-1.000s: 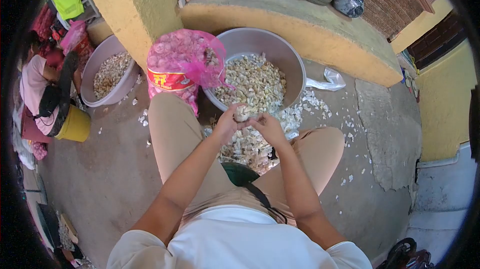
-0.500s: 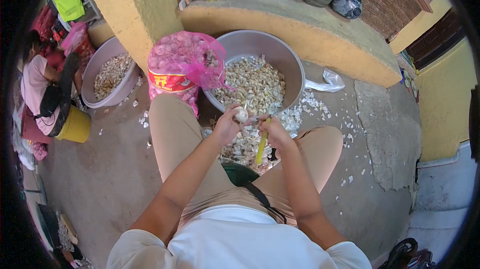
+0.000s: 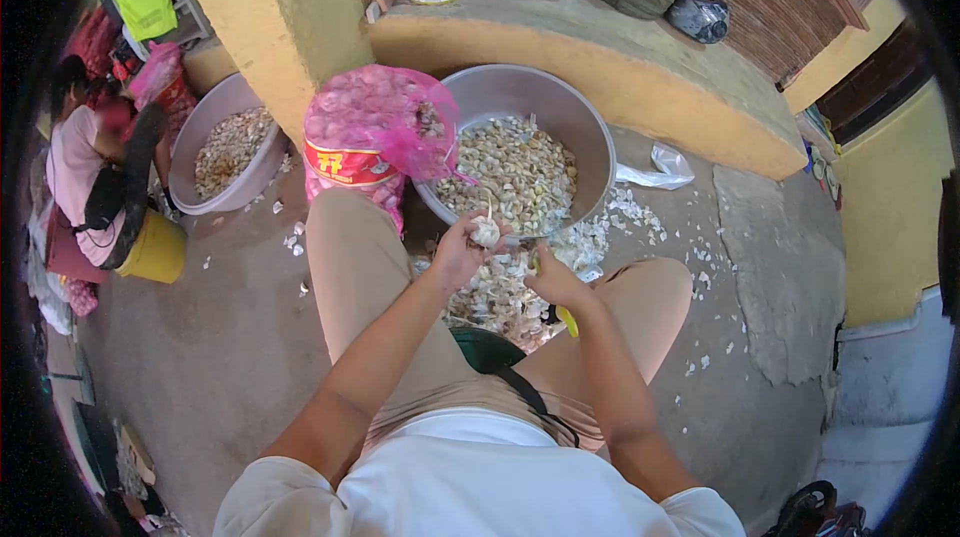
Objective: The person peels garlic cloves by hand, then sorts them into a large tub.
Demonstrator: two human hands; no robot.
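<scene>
Pretty hemmed in up front: got the big greyish tub (image 3: 575,109) right ahead of both hands, with a curved yellow ledge (image 3: 660,97) just behind it. Also boxed in on the left by a pink mesh bag (image 3: 360,112) of bulbs, right beside the tub and overlapping its rim in this view, so not much slack over there. Fenced by the legs too, with the left knee (image 3: 345,222) just below the bag and the right knee (image 3: 655,287) out past the working area. Way more room sideways, with concrete floor (image 3: 230,367) stretching off left and right, sprinkled with peel bits. Down between the knees, a messy heap of peelings (image 3: 495,292). Far left, well out of elbow range, a person (image 3: 78,162) next to a second tub (image 3: 245,195).

As for the hands: left hand (image 3: 458,255) closed around a whitish garlic bulb (image 3: 485,231), held by the big tub's near rim with a thin stalk sticking up. Can't tell how high above the rim. Right hand (image 3: 555,279) just to the side, apart from the bulb, curled around a tool with a yellow handle (image 3: 568,322), poking out by the wrist. Can't make out the other end. Both forearms angled inward, elbows bent and spread wide.
</scene>
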